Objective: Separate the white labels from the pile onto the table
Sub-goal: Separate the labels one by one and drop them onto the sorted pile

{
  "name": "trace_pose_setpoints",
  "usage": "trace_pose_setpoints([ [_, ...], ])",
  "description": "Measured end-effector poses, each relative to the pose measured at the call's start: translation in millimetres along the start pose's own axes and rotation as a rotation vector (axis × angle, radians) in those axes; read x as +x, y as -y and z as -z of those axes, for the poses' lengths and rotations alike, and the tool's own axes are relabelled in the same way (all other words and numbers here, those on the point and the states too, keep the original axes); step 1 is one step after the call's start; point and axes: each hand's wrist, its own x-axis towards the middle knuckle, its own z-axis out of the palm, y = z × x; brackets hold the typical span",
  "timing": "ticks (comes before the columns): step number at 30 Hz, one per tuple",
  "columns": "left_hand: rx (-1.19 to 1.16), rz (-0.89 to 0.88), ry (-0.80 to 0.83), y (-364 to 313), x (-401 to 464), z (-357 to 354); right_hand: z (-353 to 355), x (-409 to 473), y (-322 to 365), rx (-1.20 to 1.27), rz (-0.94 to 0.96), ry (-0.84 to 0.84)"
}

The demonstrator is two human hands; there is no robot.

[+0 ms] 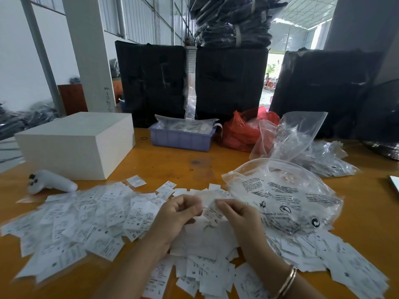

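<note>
Both hands hover over the pile of white labels (90, 221) spread across the orange surface (177, 167). Right hand (239, 214) pinches one label (212, 213) (marked XL) at its edge. Left hand (179, 212) curled, fingertips just beside that label; contact unclear. Clear printed bag (285, 197) lies right of the hands.

Two bare forearms enter from the lower edge of the view. No sleeves are visible on either arm. The left hand (176, 214) carries no jewellery. The right hand (239, 219) is likewise unadorned; the right wrist wears one slim, gold-toned bangle (288, 281) with a smooth, polished, rounded band. No gloves are worn.
</note>
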Motion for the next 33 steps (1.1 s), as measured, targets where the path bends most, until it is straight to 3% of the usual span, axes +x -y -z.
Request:
trace_pose_setpoints([
  [4,-0.133,-0.013,-0.071,0,0,1,-2,0,1,-0.032,-0.055,0.053],
  [10,-0.271,-0.073,-0.038,0,0,-1,-10,1,-6,-0.192,-0.118,0.110],
  [16,-0.365,-0.005,-0.115,1,2,-4,-8,3,-9,-0.073,-0.117,0.072],
  [20,-0.171,-0.011,-0.159,2,1,-2,-3,4,-9,0.004,-0.074,-0.035],
  [26,0.159,-0.160,-0.134,4,1,-4,3,5,-8,0.367,-0.023,-0.149],
  [33,0.449,-0.388,-0.038,8,-3,-9,4,6,-5,0.538,-0.013,-0.102],
])
